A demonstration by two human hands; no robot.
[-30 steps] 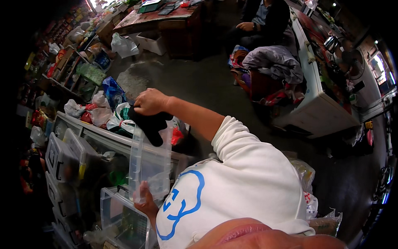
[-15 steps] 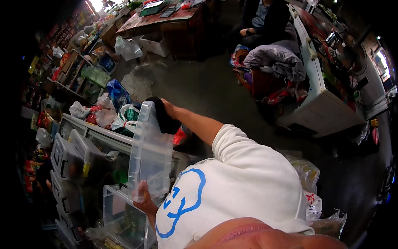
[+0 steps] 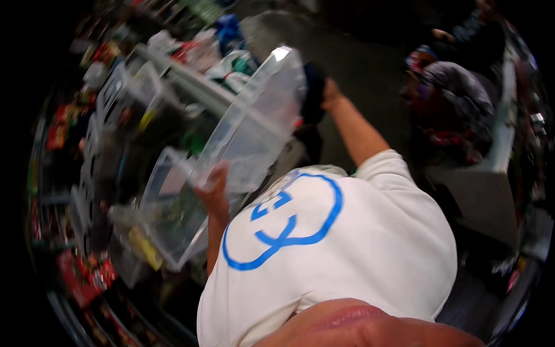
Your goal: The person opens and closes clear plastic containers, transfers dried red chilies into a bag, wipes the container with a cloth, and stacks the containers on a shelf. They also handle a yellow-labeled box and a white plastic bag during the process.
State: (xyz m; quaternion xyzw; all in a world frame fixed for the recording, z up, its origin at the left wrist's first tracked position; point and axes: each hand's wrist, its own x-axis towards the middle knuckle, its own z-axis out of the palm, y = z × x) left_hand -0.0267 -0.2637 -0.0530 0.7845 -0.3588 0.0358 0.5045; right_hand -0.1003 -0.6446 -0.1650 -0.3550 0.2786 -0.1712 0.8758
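A large clear plastic lid [image 3: 254, 127], shallow and rimmed, is tilted up in front of me. My left hand [image 3: 215, 186] grips its near end, the fingers bent over the edge. At the far right side of the lid, my right hand [image 3: 330, 95] holds a bundled black cloth [image 3: 314, 92] close against it. Motion blur and the cloth hide most of the right fingers. Just below and left of the lid stands an open clear plastic bin [image 3: 153, 199], with things inside that I cannot make out.
Several clear storage bins [image 3: 115, 87] are stacked on the left. A pale-edged counter [image 3: 191, 81] runs behind the lid, with plastic bags [image 3: 199, 52] on it. Right, a white chest-like cabinet [image 3: 480, 199] stands near a grey bundled quilt [image 3: 459, 84]; a person [image 3: 471, 29] sits beyond.
My view has swung left and down, so the surroundings appear shifted. The lid now leans more to the right, still in my left hand, with the black cloth still in my right.
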